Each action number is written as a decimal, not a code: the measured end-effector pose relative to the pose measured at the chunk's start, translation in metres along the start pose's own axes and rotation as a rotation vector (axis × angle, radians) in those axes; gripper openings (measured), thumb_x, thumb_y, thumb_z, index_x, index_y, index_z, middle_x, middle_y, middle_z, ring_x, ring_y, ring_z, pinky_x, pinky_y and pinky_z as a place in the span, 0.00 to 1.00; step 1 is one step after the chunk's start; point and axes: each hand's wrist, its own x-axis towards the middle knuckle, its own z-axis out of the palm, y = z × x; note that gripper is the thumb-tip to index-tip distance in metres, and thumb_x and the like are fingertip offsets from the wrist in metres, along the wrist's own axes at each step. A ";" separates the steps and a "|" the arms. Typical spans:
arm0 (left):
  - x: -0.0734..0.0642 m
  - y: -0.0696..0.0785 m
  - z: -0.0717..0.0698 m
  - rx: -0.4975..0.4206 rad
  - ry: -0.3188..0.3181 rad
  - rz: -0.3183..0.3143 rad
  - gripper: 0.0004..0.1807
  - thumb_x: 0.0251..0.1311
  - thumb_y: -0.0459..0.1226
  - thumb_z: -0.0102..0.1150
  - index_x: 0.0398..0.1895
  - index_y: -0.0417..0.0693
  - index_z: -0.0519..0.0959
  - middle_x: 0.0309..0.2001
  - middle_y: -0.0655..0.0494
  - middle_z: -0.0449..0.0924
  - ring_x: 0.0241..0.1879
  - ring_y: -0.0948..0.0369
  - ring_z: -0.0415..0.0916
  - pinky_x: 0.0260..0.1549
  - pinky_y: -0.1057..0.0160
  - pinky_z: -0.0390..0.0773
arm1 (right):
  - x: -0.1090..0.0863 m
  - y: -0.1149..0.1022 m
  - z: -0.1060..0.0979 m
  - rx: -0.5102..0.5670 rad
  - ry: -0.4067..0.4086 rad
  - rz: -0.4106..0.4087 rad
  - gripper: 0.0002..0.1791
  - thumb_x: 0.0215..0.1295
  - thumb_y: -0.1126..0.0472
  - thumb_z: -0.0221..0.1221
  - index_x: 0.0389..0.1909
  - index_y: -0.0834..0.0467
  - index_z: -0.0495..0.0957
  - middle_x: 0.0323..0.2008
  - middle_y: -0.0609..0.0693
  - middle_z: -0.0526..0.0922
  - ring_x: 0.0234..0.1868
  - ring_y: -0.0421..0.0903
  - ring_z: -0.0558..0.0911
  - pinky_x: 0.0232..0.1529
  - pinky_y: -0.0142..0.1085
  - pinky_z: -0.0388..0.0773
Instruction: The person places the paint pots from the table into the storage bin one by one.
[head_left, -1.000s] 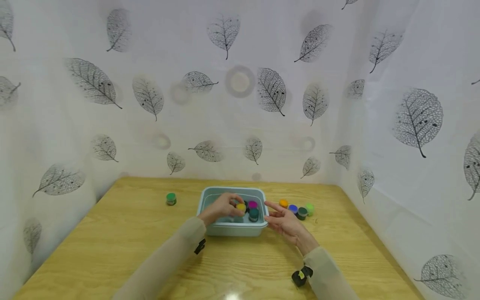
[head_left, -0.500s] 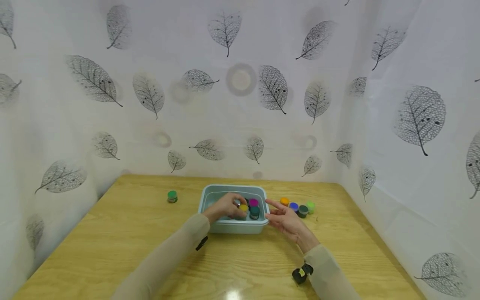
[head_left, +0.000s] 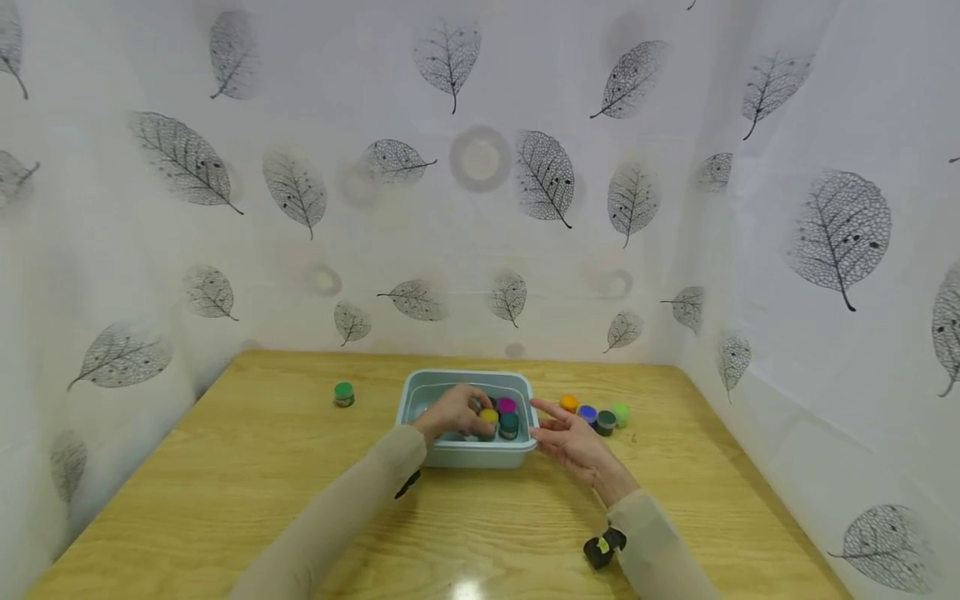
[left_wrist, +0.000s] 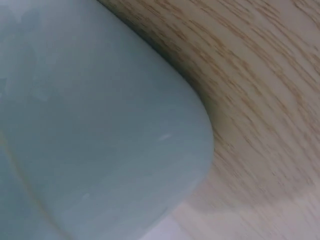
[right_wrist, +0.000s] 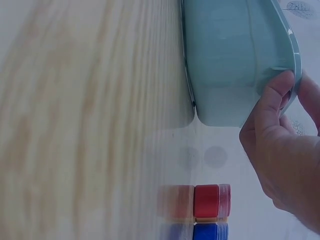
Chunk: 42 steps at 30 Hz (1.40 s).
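Note:
A light blue plastic basin (head_left: 480, 447) stands on the table, tilted in neither direction that I can see. Inside it, my left hand (head_left: 454, 412) pinches a paint pot with a yellow lid (head_left: 488, 415). Beside that pot stand one with a magenta lid (head_left: 507, 405) and one with a dark teal lid (head_left: 509, 425); a further dark one is mostly hidden by the fingers. At the basin's right end, my right hand (head_left: 577, 450) holds the rim, its thumb (right_wrist: 276, 90) against the outer wall. The left wrist view shows only the basin's wall (left_wrist: 125, 110).
Right of the basin sit pots with orange (head_left: 568, 403), blue (head_left: 587, 415), dark green (head_left: 606, 422) and light green (head_left: 620, 413) lids. A green-lidded pot (head_left: 343, 394) stands alone on the left. Leaf-patterned curtain (head_left: 480, 233) borders the wooden table (head_left: 225, 492).
My left hand has lowered the yellow-lidded pot inside the basin and moved it slightly right, close to the teal one. My right hand stays at the rim.

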 end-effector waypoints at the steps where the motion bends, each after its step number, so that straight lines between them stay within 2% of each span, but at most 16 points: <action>1: 0.000 0.000 0.000 0.010 0.004 -0.002 0.20 0.47 0.31 0.74 0.45 0.39 0.81 0.34 0.50 0.83 0.27 0.62 0.77 0.27 0.62 0.84 | 0.000 0.000 0.000 -0.002 0.000 0.002 0.36 0.67 0.69 0.59 0.74 0.56 0.59 0.50 0.57 0.72 0.47 0.44 0.81 0.48 0.31 0.84; 9: 0.001 0.001 0.001 0.060 0.031 -0.006 0.19 0.45 0.31 0.76 0.43 0.43 0.83 0.34 0.52 0.83 0.27 0.62 0.75 0.23 0.67 0.79 | 0.000 -0.001 0.000 -0.003 0.002 -0.002 0.36 0.66 0.70 0.59 0.74 0.57 0.59 0.47 0.56 0.73 0.45 0.43 0.81 0.47 0.31 0.84; 14: 0.001 0.000 0.001 0.093 0.057 0.007 0.19 0.42 0.30 0.76 0.41 0.43 0.83 0.36 0.50 0.84 0.31 0.62 0.75 0.26 0.69 0.77 | 0.000 -0.002 0.000 -0.002 -0.002 0.002 0.36 0.67 0.70 0.59 0.74 0.57 0.59 0.48 0.56 0.73 0.46 0.44 0.81 0.47 0.31 0.84; 19: 0.001 -0.001 0.003 0.090 0.049 -0.001 0.19 0.41 0.27 0.76 0.40 0.42 0.82 0.35 0.50 0.84 0.28 0.61 0.76 0.26 0.67 0.82 | 0.000 -0.002 0.001 0.000 -0.001 0.003 0.36 0.67 0.70 0.59 0.74 0.57 0.58 0.49 0.57 0.73 0.46 0.44 0.81 0.47 0.31 0.84; 23: 0.001 -0.001 0.004 0.100 0.036 0.027 0.19 0.40 0.26 0.76 0.39 0.40 0.82 0.34 0.49 0.84 0.28 0.61 0.78 0.28 0.65 0.84 | -0.002 -0.001 0.000 0.001 0.008 0.009 0.36 0.67 0.70 0.58 0.74 0.57 0.58 0.49 0.57 0.72 0.46 0.44 0.81 0.47 0.32 0.84; 29: 0.000 -0.001 0.002 0.131 0.058 0.033 0.19 0.39 0.29 0.78 0.38 0.40 0.82 0.34 0.50 0.84 0.33 0.60 0.77 0.32 0.67 0.81 | -0.001 -0.002 0.001 -0.002 0.012 0.008 0.36 0.66 0.71 0.59 0.74 0.57 0.58 0.48 0.56 0.72 0.46 0.44 0.81 0.47 0.31 0.84; 38: 0.001 -0.001 0.004 0.176 0.083 0.018 0.20 0.39 0.32 0.79 0.36 0.41 0.79 0.31 0.52 0.82 0.31 0.61 0.76 0.30 0.68 0.78 | -0.001 -0.001 0.000 0.001 0.000 -0.003 0.37 0.67 0.71 0.58 0.75 0.58 0.57 0.46 0.53 0.73 0.44 0.43 0.80 0.45 0.30 0.84; 42: 0.002 -0.003 0.003 0.202 0.105 0.015 0.21 0.40 0.33 0.79 0.37 0.41 0.78 0.33 0.51 0.82 0.33 0.60 0.75 0.34 0.65 0.78 | -0.001 -0.001 0.000 0.006 -0.018 -0.013 0.38 0.67 0.71 0.58 0.75 0.58 0.56 0.44 0.52 0.74 0.42 0.42 0.81 0.45 0.30 0.84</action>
